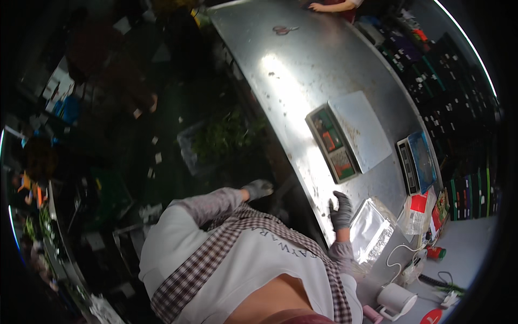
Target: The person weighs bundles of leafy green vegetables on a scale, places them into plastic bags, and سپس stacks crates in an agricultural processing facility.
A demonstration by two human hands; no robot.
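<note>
My right hand [341,210], in a grey glove, is at the near edge of the steel table [302,70]. Its thumb and fingers are apart with nothing between them. Right beside it lies a stack of clear plastic bags [371,232]. A weighing scale [361,132] with a flat pale platform and a dark green panel stands just beyond that hand. My left hand [259,189], gloved the same way, hangs off the table's left side over the dark floor. Shadow hides how its fingers are set.
Scissors [284,30] lie at the table's far end, near another person's arm [334,6]. A second scale [418,163] with a blue top stands on the right. A white jug [396,301] and a cable sit near right. On the floor, a clear crate [190,154] holds green leaves.
</note>
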